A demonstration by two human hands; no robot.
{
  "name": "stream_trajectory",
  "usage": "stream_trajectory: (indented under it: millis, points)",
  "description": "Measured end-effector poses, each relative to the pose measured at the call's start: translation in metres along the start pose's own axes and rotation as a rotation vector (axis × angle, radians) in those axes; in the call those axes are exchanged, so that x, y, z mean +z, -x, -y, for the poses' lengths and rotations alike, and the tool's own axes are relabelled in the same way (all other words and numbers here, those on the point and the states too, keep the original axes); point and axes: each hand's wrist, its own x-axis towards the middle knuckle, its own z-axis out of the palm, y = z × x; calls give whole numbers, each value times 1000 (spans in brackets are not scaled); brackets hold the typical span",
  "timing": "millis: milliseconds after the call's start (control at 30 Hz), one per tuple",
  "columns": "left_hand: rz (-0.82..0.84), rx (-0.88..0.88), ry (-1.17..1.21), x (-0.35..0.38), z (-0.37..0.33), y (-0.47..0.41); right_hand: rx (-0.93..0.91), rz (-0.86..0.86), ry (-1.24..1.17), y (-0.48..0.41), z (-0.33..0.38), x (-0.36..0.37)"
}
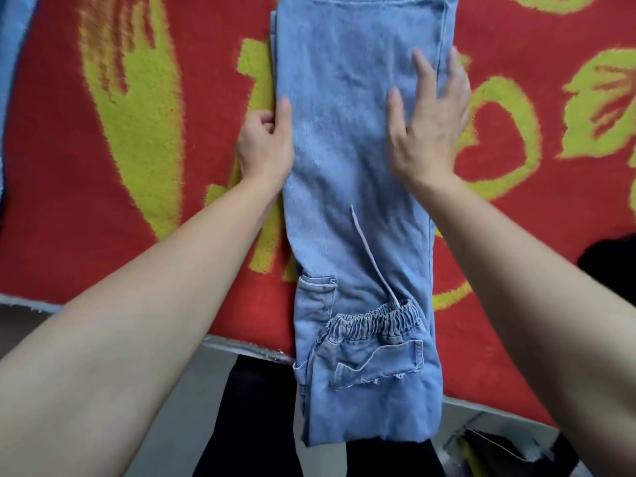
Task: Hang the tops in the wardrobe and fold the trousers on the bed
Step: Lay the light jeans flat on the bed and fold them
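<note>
Both of my bare forearms are reaching forward from the lower corners of the view toward the trousers (358,187). These are light blue denim, folded lengthwise into 1 long strip and lying on the red blanket (137,201) with its yellow-green pattern. The strip is running straight away from me. Its far end is reaching the top edge of the view, and its near end is hanging over the near edge of the blanket, in front of my dark clothing (254,418).

Left hand (266,142): it is gripping the left edge of the strip, with the thumb lying flat along the top of the denim and the fingers curling in at the edge beside it.

Right hand (426,132): it is lying open, fingers straight and spread, with the palm pressing flat on the right half of the strip. The outer fingers are reaching the right seam. The 2 hands are sitting at about the same level, on the far half of the strip, with bare denim between them.

Elastic waistband (375,320): it is showing gathered at the near end, well short of both hands. A pale drawstring (370,249) is trailing from it up the cloth toward the right hand without touching it.

Blue cloth (10,46) is showing at the far left edge.
</note>
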Motion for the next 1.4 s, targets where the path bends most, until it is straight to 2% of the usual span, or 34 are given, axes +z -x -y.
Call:
stream_trajectory:
  millis: [67,167,267,367,433,567,633,667,733,800,867,900,967,1067,1167,1300,1400]
  points:
    - [4,11,36,12,-14,-12,32,130,189,11,-29,11]
    - [-98,-24,18,28,-23,-36,-8,314,275,-2,-55,31]
    - [-77,-39,-55,33,-18,-51,-62,319,260,-6,-60,32]
    - [3,16,162,29,-6,-48,-79,242,222,-4,-54,24]
    - [-25,87,242,25,0,-41,-133,168,245,-8,-45,21]
    - [-124,54,132,32,-16,-47,-218,274,406,-33,-50,26]
    - [-144,18,73,34,-23,-50,-227,273,438,-37,-55,28]
    - [-156,67,52,32,-22,-46,-223,255,431,-34,-54,27]
    - [-222,294,-57,24,-19,-34,-197,154,420,-25,-45,23]
    - [-386,533,-198,19,-10,-19,-169,-6,379,-10,-32,19]
    - [-431,664,-334,14,-1,8,-225,-101,331,14,-22,15]
    - [-361,708,-438,14,9,24,-282,-99,321,29,-22,17]
    - [-112,781,-678,15,41,52,-412,-21,350,55,-39,21]
    - [141,888,-945,15,86,54,-490,211,467,64,-79,24]
    - [161,904,-1023,20,93,41,-456,256,503,59,-89,31]
    - [180,877,-1002,17,90,46,-430,283,470,63,-80,24]
    - [210,779,-810,10,80,55,-296,268,338,78,-78,18]
